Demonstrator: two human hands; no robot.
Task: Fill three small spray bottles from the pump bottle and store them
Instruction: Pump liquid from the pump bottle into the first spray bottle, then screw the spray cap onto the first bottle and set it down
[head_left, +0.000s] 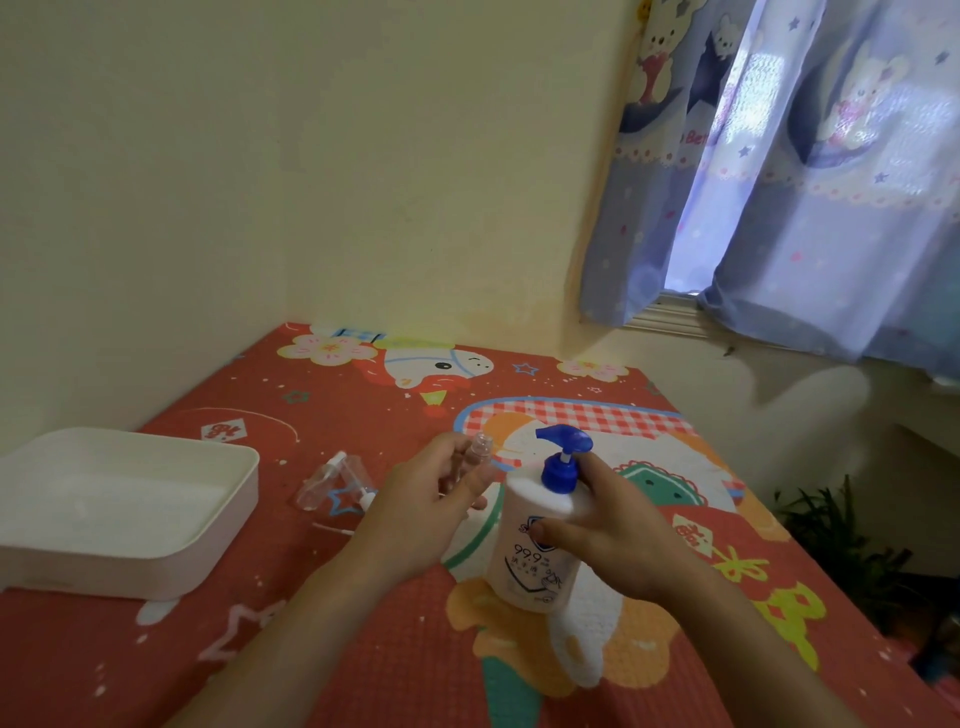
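A red cartoon-print cloth (363, 597) covers the whole work surface under both hands, running back to a cream wall (260, 156) that meets in a corner beyond them. Up and to the right of the right hand hangs a blue bear-print curtain (779, 182), lit from behind, with a strip of window frame showing under its hem. A dark leafy plant (831, 540) sits low past the right hand, off the cloth's edge, too dim to make out well.

Well to the left of the left hand lies a shallow white tray (171, 566), its near-left corner cut off by the picture edge.

The white pump bottle (535, 551) with its blue pump head (563, 457) stands upright between the two hands. The right hand (618, 545) wraps around its body, thumb across the label, one finger raised just beside the pump collar.

The left hand (431, 499) grips a small clear spray bottle (475, 457) upright, with its open neck just below the pump spout; the fingers hide most of its body. Just left of that hand lie two more clear spray bottles (332, 483) on the cloth, their outlines hard to separate. A thin white sprayer tube (335, 530) lies nearest the left wrist.
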